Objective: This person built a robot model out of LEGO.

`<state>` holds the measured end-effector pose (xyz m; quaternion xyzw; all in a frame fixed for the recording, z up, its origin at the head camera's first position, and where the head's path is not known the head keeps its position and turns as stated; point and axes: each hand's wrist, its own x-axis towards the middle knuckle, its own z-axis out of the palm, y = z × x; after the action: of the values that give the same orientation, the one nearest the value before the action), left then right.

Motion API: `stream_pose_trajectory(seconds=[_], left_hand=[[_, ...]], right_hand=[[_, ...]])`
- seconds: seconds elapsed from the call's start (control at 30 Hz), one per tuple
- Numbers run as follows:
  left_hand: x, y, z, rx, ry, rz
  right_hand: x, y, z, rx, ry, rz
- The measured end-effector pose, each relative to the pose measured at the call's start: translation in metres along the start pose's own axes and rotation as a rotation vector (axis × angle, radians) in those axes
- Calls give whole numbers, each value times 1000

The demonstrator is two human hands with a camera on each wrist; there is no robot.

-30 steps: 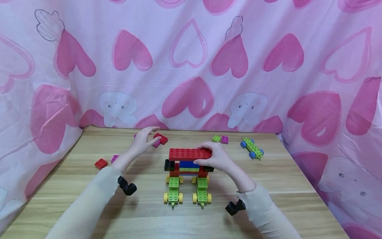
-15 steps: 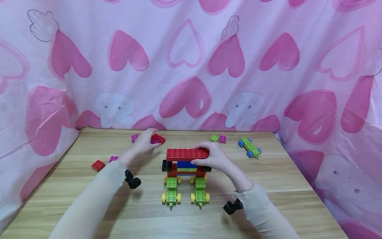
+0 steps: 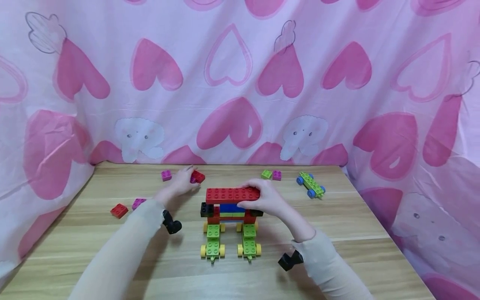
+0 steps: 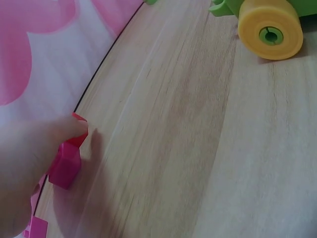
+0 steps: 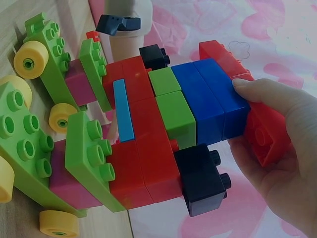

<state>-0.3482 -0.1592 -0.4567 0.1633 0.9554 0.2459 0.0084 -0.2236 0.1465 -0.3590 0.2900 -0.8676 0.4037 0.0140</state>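
A toy-brick structure stands mid-table, with a long red top (image 3: pixel 228 195), blue bricks (image 5: pixel 213 96), green bricks (image 5: pixel 174 111), red bricks (image 5: pixel 148 144) and black bricks (image 5: pixel 200 176) below. It rests on two green wheeled bases (image 3: pixel 213 246) with yellow wheels. My right hand (image 3: pixel 264 196) grips the right end of the red top, thumb and fingers on opposite sides. At the back left, my left hand (image 3: pixel 181 182) pinches a red brick (image 3: pixel 198 176) that sits against a magenta brick (image 4: pixel 66 166). In the left wrist view the thumb covers part of the red brick (image 4: pixel 80 134).
At the left lie a red brick (image 3: pixel 119 211) and a magenta brick (image 3: pixel 138 203); another magenta brick (image 3: pixel 166 175) is behind the left hand. Back right are a green brick (image 3: pixel 266 174), a magenta brick (image 3: pixel 276 175) and a green base with blue wheels (image 3: pixel 311 185). A heart-patterned curtain (image 3: pixel 228 125) borders the table.
My left hand has come down onto the red brick at the back, its fingers closing round it. The right hand keeps its grip on the red top. The whole view has shifted slightly.
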Motion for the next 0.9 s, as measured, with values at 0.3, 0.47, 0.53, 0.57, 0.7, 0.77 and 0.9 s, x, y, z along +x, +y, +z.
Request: stream_pose_trajectory(seconds=[0.3,0.47,0.53,0.57,0.7,0.77,0.9], left_hand=[[5,0,5,53,-19,-21],[8,2,5,64,-42,-47],[9,3,5,71,-46,-53],[9,3,6,74,-48,-55],[11,4,7,79,-46,-60],[11,4,7,83,-44,-61],[12,4,7,88,-41,-61]], right_hand=[[0,1,1,4,-1,-6],[0,2,1,-1,-1,-18],[0,2,1,0,1,-21],[0,2,1,-1,3,-22],[0,2,1,-1,5,-21],[0,1,1,-2,5,-16],[-1,0,1,-2,9,-9]])
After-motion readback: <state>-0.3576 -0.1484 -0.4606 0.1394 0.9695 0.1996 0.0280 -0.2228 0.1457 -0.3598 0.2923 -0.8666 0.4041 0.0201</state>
